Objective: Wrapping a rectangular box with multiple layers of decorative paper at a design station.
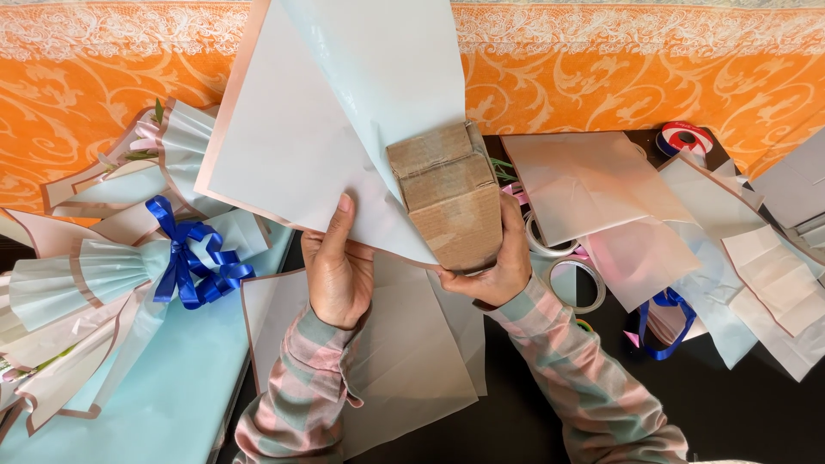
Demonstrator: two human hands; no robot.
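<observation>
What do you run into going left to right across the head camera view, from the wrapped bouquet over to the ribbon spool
Wrapped bouquet with blue bow → left hand on the pale wrapping sheet → brown cardboard piece → right hand gripping the cardboard → clear tape rolls → blue ribbon → red, white and blue ribbon spool.

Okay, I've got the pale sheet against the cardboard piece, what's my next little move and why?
Probably fold the pale sheet tighter around the cardboard piece: your left hand pinches its lower edge, your right hand grips the cardboard, and the sheet fans loose above.
</observation>
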